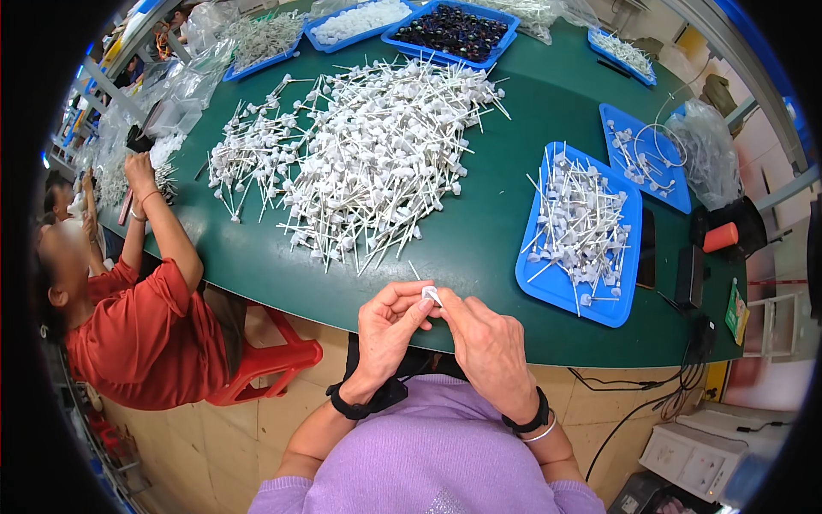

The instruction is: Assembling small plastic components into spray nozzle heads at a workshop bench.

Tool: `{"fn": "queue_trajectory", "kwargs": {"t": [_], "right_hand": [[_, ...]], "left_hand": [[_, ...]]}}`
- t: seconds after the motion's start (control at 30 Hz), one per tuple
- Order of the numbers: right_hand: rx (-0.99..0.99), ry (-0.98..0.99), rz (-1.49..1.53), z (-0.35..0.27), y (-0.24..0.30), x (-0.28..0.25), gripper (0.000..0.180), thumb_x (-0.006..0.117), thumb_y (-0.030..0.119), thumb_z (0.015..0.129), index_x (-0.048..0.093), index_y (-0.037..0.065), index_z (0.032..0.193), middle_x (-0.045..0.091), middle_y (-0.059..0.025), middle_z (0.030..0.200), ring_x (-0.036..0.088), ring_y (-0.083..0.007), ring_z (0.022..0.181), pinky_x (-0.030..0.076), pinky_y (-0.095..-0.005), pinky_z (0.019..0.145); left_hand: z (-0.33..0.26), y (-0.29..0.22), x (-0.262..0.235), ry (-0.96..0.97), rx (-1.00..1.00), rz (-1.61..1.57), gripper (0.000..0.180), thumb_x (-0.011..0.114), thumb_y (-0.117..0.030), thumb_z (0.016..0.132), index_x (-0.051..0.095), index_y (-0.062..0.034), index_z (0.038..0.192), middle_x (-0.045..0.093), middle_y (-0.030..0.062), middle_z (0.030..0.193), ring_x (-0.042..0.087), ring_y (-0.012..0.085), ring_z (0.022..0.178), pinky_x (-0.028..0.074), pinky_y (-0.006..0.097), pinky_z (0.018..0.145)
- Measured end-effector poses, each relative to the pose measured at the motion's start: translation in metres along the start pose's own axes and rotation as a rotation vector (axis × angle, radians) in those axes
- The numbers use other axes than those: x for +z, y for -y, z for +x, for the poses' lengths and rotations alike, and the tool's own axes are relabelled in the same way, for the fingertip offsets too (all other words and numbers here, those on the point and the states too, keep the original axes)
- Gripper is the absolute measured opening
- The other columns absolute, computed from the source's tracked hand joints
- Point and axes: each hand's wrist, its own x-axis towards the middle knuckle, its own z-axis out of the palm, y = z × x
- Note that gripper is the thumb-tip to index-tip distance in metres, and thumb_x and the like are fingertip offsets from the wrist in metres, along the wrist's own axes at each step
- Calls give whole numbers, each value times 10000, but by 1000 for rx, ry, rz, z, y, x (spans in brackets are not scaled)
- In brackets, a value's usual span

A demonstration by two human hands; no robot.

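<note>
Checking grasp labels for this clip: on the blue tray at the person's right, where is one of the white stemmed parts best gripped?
Probably by the thin stem, from above. On the blue tray the white stemmed parts lie criss-crossed, stems poking outward at the pile's edges, clear of neighbours.

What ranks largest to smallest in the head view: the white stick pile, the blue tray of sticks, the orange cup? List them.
1. White stick pile, covering most of the green table.
2. Blue tray of sticks, clearly smaller.
3. Orange cup, smallest by far; it sits near the bent rim, but the gap is too large to doubt.
</note>
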Motion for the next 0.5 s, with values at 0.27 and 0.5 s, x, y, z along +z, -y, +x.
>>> {"fn": "queue_trajectory", "kwargs": {"t": [0.27, 0.5], "right_hand": [[-7, -7, 7, -1, -2, 1, 304, 596, 32, 890, 573, 84, 1189, 592, -117, 764, 644, -335, 585, 512, -426, 500], [-5, -1, -11, -2, -3, 1, 259, 597, 34, 895, 587, 66, 1152, 593, -118, 766, 643, -337, 591, 505, -424, 504]], "left_hand": [[0, 1, 1, -2, 6, 8, 237, 619, -12, 955, 604, 62, 1180, 710, 120, 1005, 696, 152, 876, 531, 239, 696], [-1, 2, 1, -24, 8, 14, 232, 637, -13, 943, 637, 55, 1165, 711, 117, 1029, 691, 150, 898, 534, 244, 704]]}}
